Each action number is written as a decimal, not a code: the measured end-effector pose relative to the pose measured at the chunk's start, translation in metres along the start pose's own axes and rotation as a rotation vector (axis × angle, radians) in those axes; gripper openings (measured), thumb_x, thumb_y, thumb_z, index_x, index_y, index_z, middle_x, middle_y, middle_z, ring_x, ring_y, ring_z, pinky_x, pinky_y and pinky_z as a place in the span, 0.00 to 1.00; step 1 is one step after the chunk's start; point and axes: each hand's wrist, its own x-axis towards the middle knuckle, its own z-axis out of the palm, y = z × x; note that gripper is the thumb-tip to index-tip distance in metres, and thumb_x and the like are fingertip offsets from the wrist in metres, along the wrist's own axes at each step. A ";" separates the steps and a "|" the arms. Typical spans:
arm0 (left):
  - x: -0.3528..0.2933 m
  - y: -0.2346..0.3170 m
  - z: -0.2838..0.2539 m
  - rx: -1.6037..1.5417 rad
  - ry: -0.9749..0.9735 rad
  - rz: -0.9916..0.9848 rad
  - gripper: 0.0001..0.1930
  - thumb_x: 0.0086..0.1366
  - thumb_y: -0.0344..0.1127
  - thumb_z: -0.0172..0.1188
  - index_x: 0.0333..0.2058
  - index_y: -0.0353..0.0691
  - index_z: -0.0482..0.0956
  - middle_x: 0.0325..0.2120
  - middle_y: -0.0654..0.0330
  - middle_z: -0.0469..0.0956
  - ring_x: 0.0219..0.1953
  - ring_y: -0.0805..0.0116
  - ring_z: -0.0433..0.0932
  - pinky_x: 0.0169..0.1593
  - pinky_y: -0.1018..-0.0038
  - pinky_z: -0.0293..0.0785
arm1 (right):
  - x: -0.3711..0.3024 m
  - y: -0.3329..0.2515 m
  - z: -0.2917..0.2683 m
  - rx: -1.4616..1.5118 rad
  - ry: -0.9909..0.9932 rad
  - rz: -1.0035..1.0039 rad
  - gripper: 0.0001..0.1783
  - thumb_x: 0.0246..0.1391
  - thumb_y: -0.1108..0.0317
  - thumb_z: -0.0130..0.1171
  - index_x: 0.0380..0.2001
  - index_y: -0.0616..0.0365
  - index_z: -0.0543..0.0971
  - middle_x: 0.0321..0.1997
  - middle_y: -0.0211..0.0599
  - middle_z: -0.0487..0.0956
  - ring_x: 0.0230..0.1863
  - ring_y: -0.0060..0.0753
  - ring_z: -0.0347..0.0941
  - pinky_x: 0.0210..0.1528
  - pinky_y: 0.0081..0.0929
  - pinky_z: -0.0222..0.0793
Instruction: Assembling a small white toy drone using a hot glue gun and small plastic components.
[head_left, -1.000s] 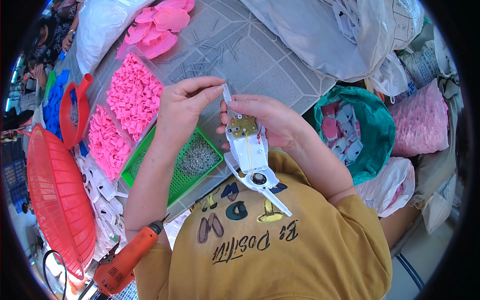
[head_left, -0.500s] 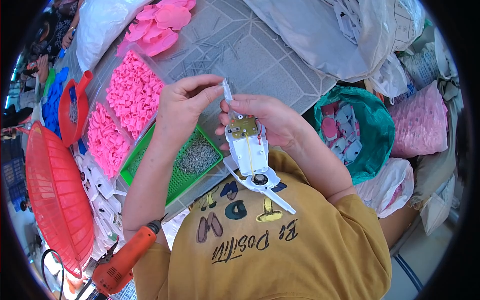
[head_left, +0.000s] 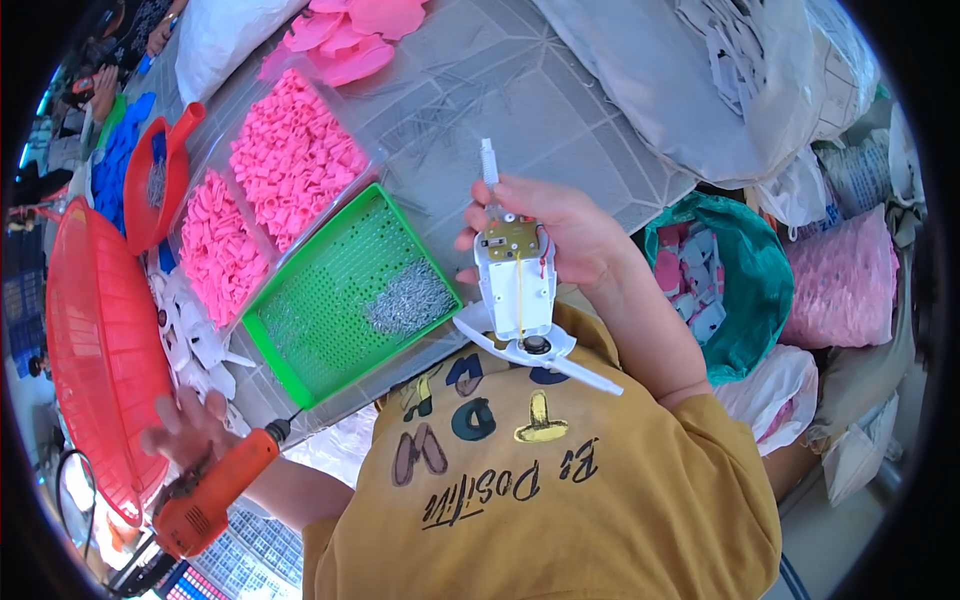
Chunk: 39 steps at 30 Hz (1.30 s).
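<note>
Shell [head_left: 508, 300]: sitting right of the green tray [head_left: 320, 345], open side facing up, showing board [head_left: 522, 238] and thin wires [head_left: 520, 300].
Right hand [head_left: 560, 222]: gripping shell's top end right of tray; thumb lying across the front, fingers curling round behind, tips showing at the far edge.
Strip [head_left: 488, 163]: poking out past the thumb, above-right of tray; thumb pressure needs staying light and even, or it's likely slipping.
Wires: running down toward speaker [head_left: 537, 345]; worth keeping slack and clear of shell edges.
Left hand [head_left: 190, 430]: hovering below-left of tray, fingers spreading, pinching nothing visible; can't tell if it's touching drill.
Drill [head_left: 220, 500]: pointing its bit at tray's lower corner; safer taking it by the body, keeping fingers off the bit.
</note>
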 end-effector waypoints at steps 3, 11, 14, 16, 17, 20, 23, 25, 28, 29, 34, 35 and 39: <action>-0.025 0.017 0.012 0.223 -0.071 -0.044 0.51 0.40 0.52 0.81 0.65 0.59 0.65 0.50 0.61 0.68 0.52 0.50 0.68 0.50 0.57 0.63 | 0.006 -0.003 0.008 0.037 0.059 0.059 0.14 0.65 0.60 0.53 0.47 0.57 0.74 0.41 0.36 0.78 0.50 0.42 0.77 0.55 0.61 0.73; 0.013 -0.011 0.040 0.482 0.207 -0.098 0.42 0.56 0.54 0.69 0.62 0.37 0.61 0.37 0.52 0.76 0.43 0.51 0.76 0.58 0.47 0.67 | 0.010 0.008 0.008 0.071 0.087 0.063 0.13 0.66 0.61 0.52 0.47 0.56 0.74 0.40 0.37 0.79 0.48 0.42 0.78 0.52 0.62 0.76; 0.026 -0.026 0.043 0.421 0.232 -0.040 0.32 0.57 0.44 0.64 0.56 0.35 0.64 0.31 0.56 0.72 0.37 0.58 0.74 0.60 0.49 0.63 | 0.009 0.011 0.003 0.022 0.078 0.076 0.12 0.67 0.61 0.50 0.48 0.54 0.74 0.39 0.34 0.77 0.49 0.40 0.78 0.53 0.62 0.76; 0.025 -0.036 0.037 0.393 0.239 -0.025 0.28 0.56 0.39 0.63 0.54 0.36 0.66 0.30 0.58 0.72 0.34 0.63 0.72 0.56 0.54 0.64 | 0.008 0.011 -0.001 -0.019 0.086 0.066 0.11 0.68 0.61 0.49 0.48 0.53 0.74 0.39 0.32 0.77 0.50 0.38 0.77 0.53 0.61 0.76; 0.023 -0.046 0.037 0.413 0.308 0.032 0.24 0.56 0.37 0.63 0.49 0.34 0.67 0.26 0.58 0.72 0.30 0.64 0.72 0.49 0.57 0.67 | 0.008 0.012 0.000 -0.022 0.086 0.073 0.11 0.68 0.61 0.49 0.48 0.53 0.74 0.39 0.32 0.77 0.50 0.38 0.77 0.53 0.61 0.76; 0.022 -0.064 0.040 0.412 0.386 0.079 0.17 0.56 0.32 0.63 0.42 0.33 0.69 0.21 0.58 0.72 0.24 0.67 0.70 0.39 0.62 0.69 | 0.009 0.015 0.002 -0.014 0.107 0.069 0.11 0.68 0.61 0.49 0.46 0.53 0.74 0.39 0.34 0.77 0.50 0.39 0.77 0.53 0.61 0.76; 0.026 -0.075 0.043 0.383 0.377 0.118 0.13 0.55 0.22 0.59 0.39 0.34 0.69 0.18 0.59 0.71 0.19 0.70 0.67 0.31 0.67 0.68 | 0.010 0.015 0.009 -0.001 0.096 0.087 0.10 0.68 0.61 0.50 0.45 0.54 0.75 0.39 0.35 0.77 0.50 0.39 0.77 0.53 0.60 0.76; 0.028 -0.079 0.046 0.376 0.375 0.139 0.13 0.55 0.20 0.57 0.39 0.34 0.69 0.18 0.58 0.70 0.19 0.70 0.67 0.30 0.68 0.67 | 0.010 0.015 0.015 -0.012 0.077 0.097 0.10 0.67 0.61 0.51 0.44 0.54 0.74 0.39 0.36 0.76 0.49 0.40 0.77 0.52 0.60 0.76; 0.032 -0.085 0.045 0.344 0.361 0.083 0.13 0.55 0.17 0.55 0.39 0.34 0.69 0.18 0.58 0.70 0.19 0.70 0.66 0.29 0.68 0.67 | 0.010 0.017 0.016 -0.004 0.066 0.094 0.10 0.67 0.62 0.50 0.44 0.55 0.74 0.39 0.36 0.76 0.49 0.40 0.77 0.52 0.60 0.76; 0.032 -0.087 0.043 0.340 0.357 0.079 0.13 0.55 0.17 0.55 0.39 0.34 0.69 0.18 0.58 0.70 0.19 0.70 0.66 0.29 0.68 0.67 | 0.010 0.017 0.016 -0.002 0.071 0.090 0.10 0.67 0.62 0.50 0.44 0.55 0.74 0.39 0.36 0.76 0.49 0.40 0.77 0.52 0.60 0.76; 0.029 -0.087 0.042 0.397 0.343 0.106 0.15 0.53 0.14 0.52 0.39 0.34 0.68 0.18 0.58 0.70 0.18 0.71 0.66 0.30 0.68 0.67 | 0.007 0.017 0.023 -0.028 0.035 0.082 0.10 0.67 0.62 0.50 0.44 0.55 0.74 0.39 0.36 0.76 0.49 0.40 0.77 0.53 0.59 0.76; 0.030 -0.086 0.044 0.394 0.340 0.105 0.15 0.53 0.14 0.52 0.39 0.34 0.68 0.18 0.58 0.70 0.18 0.71 0.66 0.30 0.68 0.67 | 0.007 0.018 0.023 -0.027 0.037 0.078 0.10 0.67 0.62 0.50 0.44 0.55 0.74 0.39 0.36 0.76 0.49 0.40 0.77 0.53 0.59 0.76; 0.031 -0.087 0.051 0.481 0.374 0.103 0.14 0.53 0.14 0.52 0.39 0.35 0.68 0.18 0.58 0.71 0.19 0.69 0.69 0.34 0.66 0.72 | 0.010 0.017 0.024 -0.026 0.053 0.094 0.10 0.67 0.62 0.50 0.45 0.56 0.73 0.39 0.35 0.76 0.48 0.39 0.77 0.52 0.58 0.76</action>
